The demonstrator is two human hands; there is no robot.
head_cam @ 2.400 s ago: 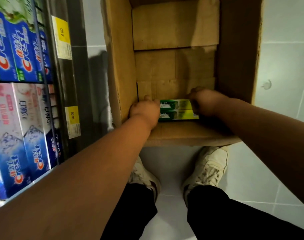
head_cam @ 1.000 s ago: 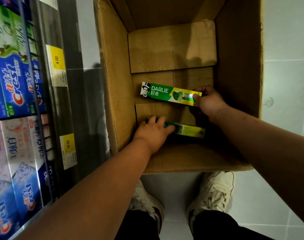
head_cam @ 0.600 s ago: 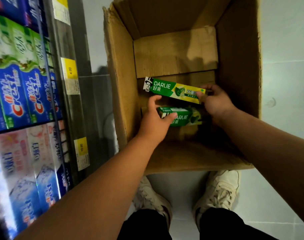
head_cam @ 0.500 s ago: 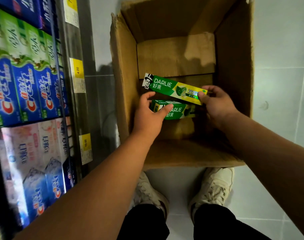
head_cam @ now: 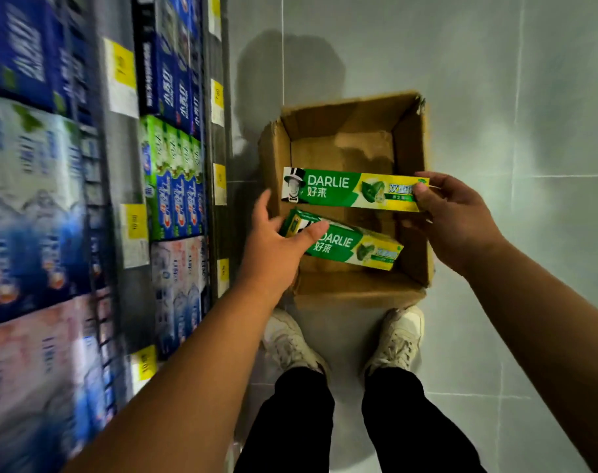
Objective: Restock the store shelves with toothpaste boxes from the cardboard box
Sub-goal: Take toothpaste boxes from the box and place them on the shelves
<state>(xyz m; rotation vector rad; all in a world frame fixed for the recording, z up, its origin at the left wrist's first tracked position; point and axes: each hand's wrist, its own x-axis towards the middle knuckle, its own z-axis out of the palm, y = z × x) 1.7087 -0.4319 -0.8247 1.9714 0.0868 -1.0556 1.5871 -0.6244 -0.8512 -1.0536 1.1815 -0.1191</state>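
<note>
2 green-and-yellow toothpaste cartons hang over the brown cardboard box [head_cam: 359, 289], left hand [head_cam: 273, 249] gripping the lower carton [head_cam: 357, 250], right hand [head_cam: 456, 218] pinching the upper carton [head_cam: 342, 192].

Arms: both forearms are uncovered down to the left hand [head_cam: 273, 249] and the right hand [head_cam: 459, 221]. Legs: plain black trousers [head_cam: 292, 425], reaching to the ankles. Feet: a pair of off-white low-top lace-up shoes, the left shoe [head_cam: 289, 341] and the right shoe [head_cam: 398, 339], each with matching laces crossed over the tongue, a rounded toe, and creased, slightly soiled uppers.
</note>
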